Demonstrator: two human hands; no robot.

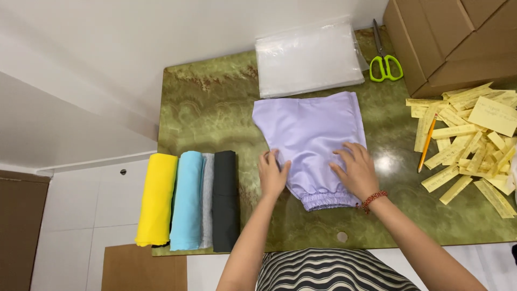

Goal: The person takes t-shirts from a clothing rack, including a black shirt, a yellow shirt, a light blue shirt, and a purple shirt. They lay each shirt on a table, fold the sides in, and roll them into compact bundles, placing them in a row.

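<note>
So the lilac shorts (309, 129) are lying flat in the middle of the green marble table (215, 108), folded in half lengthwise by the look of it, long axis running near-to-far, with the gathered waistband (328, 201) at the near end and the leg hem at the far end. Both hands are pressing down on the near part. The left hand (272, 173) sits on the left edge, fingers flat and close together, half on the cloth and half on the table. The right hand (355, 170) is fully on the fabric, fingers spread and flat, gripping nothing. The right is the one deeper onto the shorts; most of the cloth stretches away beyond both sets of fingertips.

To the left near the table edge: folded yellow (156, 199), blue (187, 200), grey (207, 199) and black (225, 200) pieces side by side. At the far end, a stack of clear bags (309, 56) just beyond the shorts, green scissors (384, 59), cardboard boxes (447, 37). On the right, a heap of yellow paper slips (474, 145) and a pencil (427, 143). White wall behind, tiled floor.
</note>
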